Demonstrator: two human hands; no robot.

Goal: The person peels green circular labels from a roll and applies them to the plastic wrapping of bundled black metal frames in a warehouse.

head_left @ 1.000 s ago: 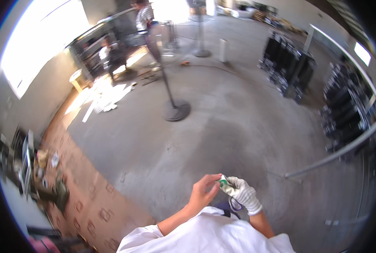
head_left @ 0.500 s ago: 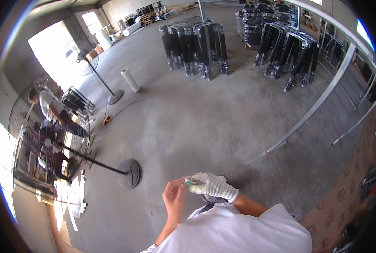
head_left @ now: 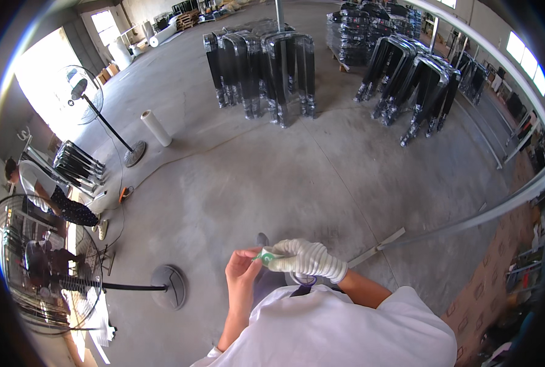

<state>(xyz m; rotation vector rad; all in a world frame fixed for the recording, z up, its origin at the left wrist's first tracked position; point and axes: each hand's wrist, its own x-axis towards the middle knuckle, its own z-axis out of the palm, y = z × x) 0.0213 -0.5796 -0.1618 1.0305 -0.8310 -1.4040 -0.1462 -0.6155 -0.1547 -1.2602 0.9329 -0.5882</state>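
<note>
A small green-and-white item [head_left: 265, 257] is located at the lower centre of the frame, gripped by the gloved right hand [head_left: 303, 257] and pinched at its left edge by the bare left hand [head_left: 240, 268], with a pedestal fan [head_left: 125, 286] at lower left.

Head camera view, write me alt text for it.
A bare left hand and a gloved right hand hold a small green-and-white object above a grey floor. Beyond are two fans, a white roll and plastic-wrapped black frames, with another person at left.
</note>
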